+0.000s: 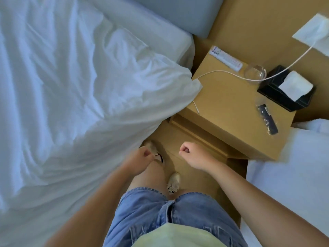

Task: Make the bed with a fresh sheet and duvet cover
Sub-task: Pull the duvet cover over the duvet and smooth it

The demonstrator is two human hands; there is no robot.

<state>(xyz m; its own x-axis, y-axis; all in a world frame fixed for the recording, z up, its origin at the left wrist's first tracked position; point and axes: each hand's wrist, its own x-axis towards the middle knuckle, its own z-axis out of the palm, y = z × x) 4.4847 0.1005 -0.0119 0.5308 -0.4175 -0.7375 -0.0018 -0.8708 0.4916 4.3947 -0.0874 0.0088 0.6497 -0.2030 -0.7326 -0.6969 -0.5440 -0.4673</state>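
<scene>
In the head view the bed [184, 47] fills the left of the frame. A white duvet [80, 90] lies spread over it, puffy and crossed by soft diagonal creases, apparently already inside a smooth cotton cover. Its corner flops off the bed's side onto the edge of the pale wooden worktop [227, 111] of the bedside cabinet. At the upper middle a flat, taut strip of white sheet [154, 25] shows below a grey-blue padded headboard [178, 9]. The sheet therefore looks fitted and the cover looks on. I judge that what is left is squaring the duvet, smoothing its creases and placing any pillows. At lower centre the left hand [143, 155] has its fingers curled right at the duvet's hanging edge, but I cannot tell whether it pinches the hem. Just right of it, the right hand [190, 153] is a closed fist over the floor, holding nothing. On the worktop lie a slim white remote [226, 57], a clear round glass [255, 73], a black boxy tissue holder [277, 97], a plastic-wrapped dark remote [268, 118] and a thin white cable [222, 71]. A second white bed [293, 166] fills the right edge.
</scene>
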